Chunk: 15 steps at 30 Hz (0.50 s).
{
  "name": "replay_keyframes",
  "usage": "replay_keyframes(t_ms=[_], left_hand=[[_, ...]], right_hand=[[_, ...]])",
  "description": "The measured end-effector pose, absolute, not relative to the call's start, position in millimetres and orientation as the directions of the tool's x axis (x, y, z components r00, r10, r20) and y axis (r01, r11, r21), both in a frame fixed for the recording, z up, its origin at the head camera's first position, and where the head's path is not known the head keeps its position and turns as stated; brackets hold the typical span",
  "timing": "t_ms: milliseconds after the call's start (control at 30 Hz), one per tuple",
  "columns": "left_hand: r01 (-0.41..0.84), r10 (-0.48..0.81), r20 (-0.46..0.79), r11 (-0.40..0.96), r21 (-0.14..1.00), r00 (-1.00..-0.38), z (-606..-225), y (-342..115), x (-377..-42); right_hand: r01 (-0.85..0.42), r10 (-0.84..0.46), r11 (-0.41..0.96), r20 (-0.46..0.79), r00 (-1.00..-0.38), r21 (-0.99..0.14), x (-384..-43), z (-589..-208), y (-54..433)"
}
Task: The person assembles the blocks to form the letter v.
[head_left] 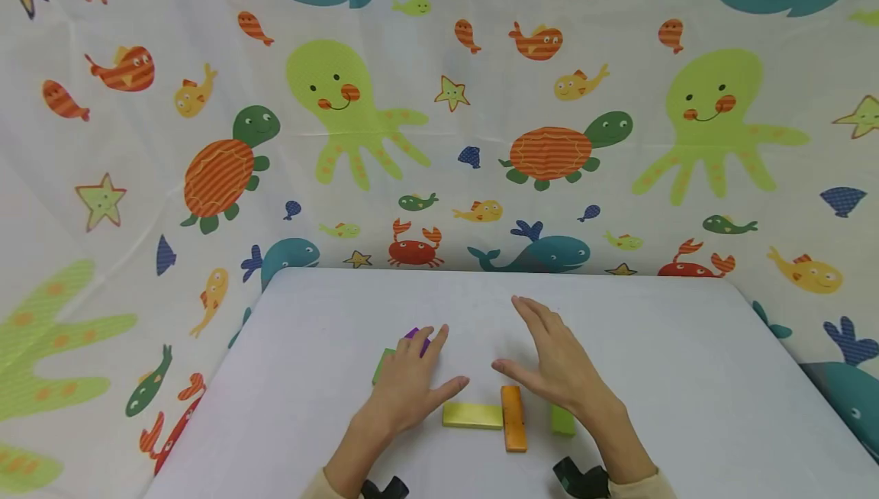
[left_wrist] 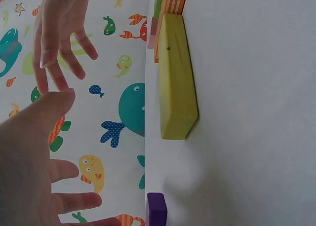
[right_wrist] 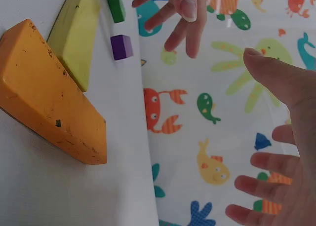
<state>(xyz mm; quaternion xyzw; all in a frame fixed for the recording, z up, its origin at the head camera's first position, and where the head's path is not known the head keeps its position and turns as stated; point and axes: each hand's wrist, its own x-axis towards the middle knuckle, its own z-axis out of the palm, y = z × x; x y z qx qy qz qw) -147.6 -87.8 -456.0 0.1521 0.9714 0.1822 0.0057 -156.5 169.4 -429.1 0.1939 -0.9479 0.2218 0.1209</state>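
Observation:
My left hand (head_left: 405, 384) hovers over the left of the block group, fingers spread and holding nothing. Beneath it, partly covered, are a purple block (head_left: 424, 348) and a green block (head_left: 380, 369). My right hand (head_left: 563, 365) is raised on the right, thumb apart from straight fingers, also holding nothing. A yellow block (head_left: 472, 416) lies lengthwise between the hands, its right end against or very near an upended-looking orange block (head_left: 513, 419). A lime green block (head_left: 562, 423) shows partly under the right wrist. In the right wrist view, the orange block (right_wrist: 54, 97) looks scuffed.
All the blocks are on a white table (head_left: 652, 346). Behind it hangs a cloth (head_left: 439, 201) printed with sea animals. A black wrist device (head_left: 581, 478) sits at the right wrist. In the left wrist view, a pinkish piece (left_wrist: 152, 36) shows beside the orange block.

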Motion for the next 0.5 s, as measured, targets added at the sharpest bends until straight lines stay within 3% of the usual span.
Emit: replay_keyframes(t_ms=[500], left_hand=[[0.354, 0.368, 0.029, 0.867, 0.351, -0.930, -458.3, -85.8, -146.8]], right_hand=[[-0.444, -0.363, 0.814, 0.270, -0.892, -0.374, -155.9, -435.3, 164.4]])
